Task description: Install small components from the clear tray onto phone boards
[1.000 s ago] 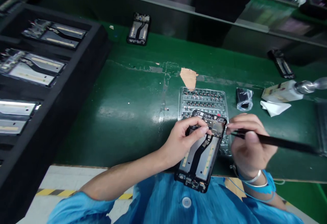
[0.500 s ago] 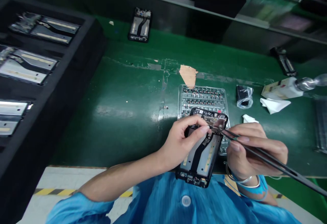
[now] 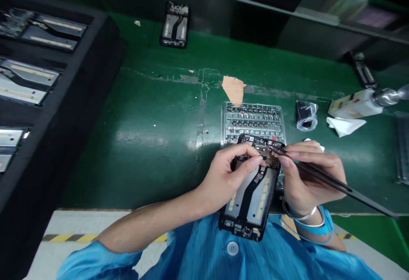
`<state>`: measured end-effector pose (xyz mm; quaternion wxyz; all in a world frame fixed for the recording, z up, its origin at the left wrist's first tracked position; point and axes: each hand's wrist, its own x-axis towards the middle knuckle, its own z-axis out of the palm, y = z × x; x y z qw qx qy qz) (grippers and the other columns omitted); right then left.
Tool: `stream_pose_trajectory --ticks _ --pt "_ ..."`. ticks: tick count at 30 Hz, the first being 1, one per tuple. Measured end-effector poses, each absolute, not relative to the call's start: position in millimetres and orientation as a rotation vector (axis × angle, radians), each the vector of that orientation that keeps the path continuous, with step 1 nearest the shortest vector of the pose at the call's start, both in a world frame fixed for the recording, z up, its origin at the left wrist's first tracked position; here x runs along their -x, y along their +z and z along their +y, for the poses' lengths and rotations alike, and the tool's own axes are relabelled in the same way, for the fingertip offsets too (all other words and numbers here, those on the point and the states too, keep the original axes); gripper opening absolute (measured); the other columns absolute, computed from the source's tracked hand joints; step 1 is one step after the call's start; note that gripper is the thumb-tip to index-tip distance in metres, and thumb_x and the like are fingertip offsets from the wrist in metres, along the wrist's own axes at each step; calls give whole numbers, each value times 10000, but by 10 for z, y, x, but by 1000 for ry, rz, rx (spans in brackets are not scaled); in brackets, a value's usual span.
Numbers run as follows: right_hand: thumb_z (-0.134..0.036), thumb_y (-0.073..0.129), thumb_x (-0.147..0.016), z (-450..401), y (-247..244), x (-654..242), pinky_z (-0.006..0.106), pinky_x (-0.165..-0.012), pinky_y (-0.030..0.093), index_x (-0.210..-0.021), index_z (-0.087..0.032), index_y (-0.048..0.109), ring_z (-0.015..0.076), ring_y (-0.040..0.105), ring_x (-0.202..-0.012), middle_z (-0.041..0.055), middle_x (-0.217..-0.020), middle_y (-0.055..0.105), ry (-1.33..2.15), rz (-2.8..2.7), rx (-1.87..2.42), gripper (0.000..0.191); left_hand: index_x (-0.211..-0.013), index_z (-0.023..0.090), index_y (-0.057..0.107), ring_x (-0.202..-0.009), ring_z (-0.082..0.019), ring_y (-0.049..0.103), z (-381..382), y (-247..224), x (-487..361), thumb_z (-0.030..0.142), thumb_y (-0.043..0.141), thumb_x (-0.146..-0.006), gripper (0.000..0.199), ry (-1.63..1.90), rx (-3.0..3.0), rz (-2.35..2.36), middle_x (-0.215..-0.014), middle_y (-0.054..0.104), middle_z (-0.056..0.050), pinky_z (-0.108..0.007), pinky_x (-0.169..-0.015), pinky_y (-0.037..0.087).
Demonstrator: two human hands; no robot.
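An opened phone (image 3: 263,195) with a black ribbon cable down its middle is tilted over the table's front edge. My left hand (image 3: 226,171) grips it from the left, with thumb and forefinger pressed near the circuit board at its upper end. Black tweezers (image 3: 332,180) are pinched in my right hand (image 3: 313,175). Their tips are at the board's upper right; whether they hold a small part cannot be made out. Partly under the phone lies a clear plastic tray (image 3: 254,118) with rows of tiny components.
On the left, a black foam rack (image 3: 92,71) holds several opened phones. Another opened phone (image 3: 175,25) lies at the back. To the right are a white bottle (image 3: 354,104), a white wipe (image 3: 345,126) and a plastic-wrapped black item (image 3: 306,115). Torn brown paper (image 3: 233,88) touches the tray.
My right hand has moved slightly left and up, bringing the tweezer tips higher over the phone's board. My left hand keeps its grip. The view has shifted a little.
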<state>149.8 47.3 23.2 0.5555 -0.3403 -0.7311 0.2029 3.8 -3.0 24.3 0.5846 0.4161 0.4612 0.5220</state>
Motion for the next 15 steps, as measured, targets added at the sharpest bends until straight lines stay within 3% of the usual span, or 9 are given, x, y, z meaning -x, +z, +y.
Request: stream_pose_trajectory --ticks 15 --pt "1 696 -640 490 206 -1529 405 -564 460 -825 -197 628 219 606 -613 34 -691 640 520 -1747 771 279 -743 158 582 -741 -118 552 -37 256 -41 242 514 -873 169 1229 -989 1074 -747 602 0 -215 -709 408"
